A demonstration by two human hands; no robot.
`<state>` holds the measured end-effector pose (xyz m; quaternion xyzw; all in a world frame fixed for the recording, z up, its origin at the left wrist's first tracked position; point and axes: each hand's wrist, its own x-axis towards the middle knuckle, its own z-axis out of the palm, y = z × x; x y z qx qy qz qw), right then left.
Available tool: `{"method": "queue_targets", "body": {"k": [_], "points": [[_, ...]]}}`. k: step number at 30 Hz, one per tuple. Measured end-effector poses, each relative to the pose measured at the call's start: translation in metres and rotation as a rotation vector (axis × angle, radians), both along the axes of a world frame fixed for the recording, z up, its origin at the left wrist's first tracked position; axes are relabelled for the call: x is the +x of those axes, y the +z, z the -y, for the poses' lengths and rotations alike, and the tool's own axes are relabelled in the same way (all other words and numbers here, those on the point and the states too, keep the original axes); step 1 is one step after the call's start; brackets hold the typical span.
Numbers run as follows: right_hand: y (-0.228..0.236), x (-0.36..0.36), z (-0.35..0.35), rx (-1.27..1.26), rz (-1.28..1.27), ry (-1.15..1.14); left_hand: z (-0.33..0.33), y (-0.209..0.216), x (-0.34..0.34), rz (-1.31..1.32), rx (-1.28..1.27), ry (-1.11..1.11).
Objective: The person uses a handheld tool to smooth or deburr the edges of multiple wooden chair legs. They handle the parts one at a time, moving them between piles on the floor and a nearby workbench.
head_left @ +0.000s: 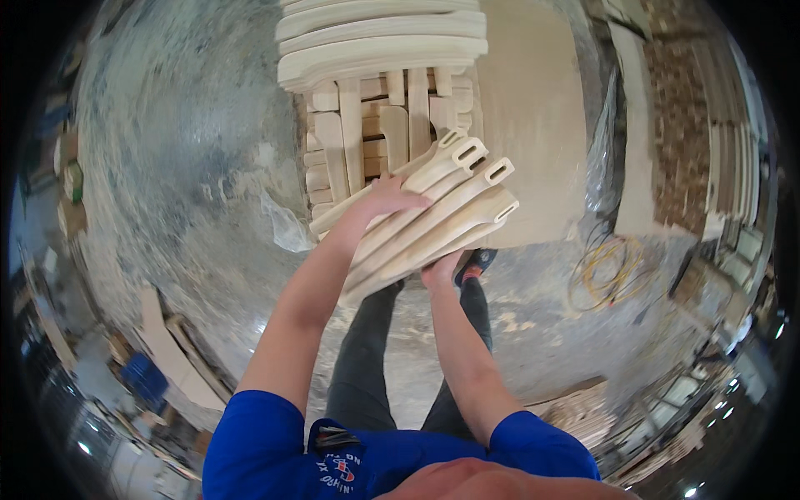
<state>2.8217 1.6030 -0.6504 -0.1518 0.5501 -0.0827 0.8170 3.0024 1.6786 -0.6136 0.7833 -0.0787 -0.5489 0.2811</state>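
Observation:
Between my hands is a bundle of several pale, curved wooden pieces (442,208), lying diagonally, with slots cut through their upper right ends. My left hand (393,198) is closed over the upper left side of the bundle, thumb reaching across the top. From below, my right hand (442,271) grips the lower right edge; its fingers are partly hidden under the wood. Just beyond the bundle stands a stack of similar wooden pieces (350,137), laid crosswise in layers. More long curved pieces (379,50) lie side by side on the stack's far part.
A flat brown sheet (533,125) lies right of the stack. Farther right are a coiled yellow cord (612,267) and piled wood blocks (679,125). Clear plastic film (285,223) lies on the floor to the left. Boards (187,350) and a blue crate (144,379) are at lower left.

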Motion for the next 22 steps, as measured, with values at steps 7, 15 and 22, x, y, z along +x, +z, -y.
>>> {"method": "queue_targets", "body": {"k": [7, 15, 22], "points": [[-0.026, 0.002, -0.022, 0.017, 0.015, -0.293, -0.018, -0.047, 0.04, -0.267, -0.039, 0.098], [-0.074, -0.029, -0.01, 0.113, 0.027, -0.1, -0.024, -0.067, 0.042, -0.327, 0.152, -0.047], [-0.095, -0.038, 0.006, 0.064, 0.131, -0.424, 0.008, -0.096, 0.029, -0.409, -0.06, 0.161]]}}
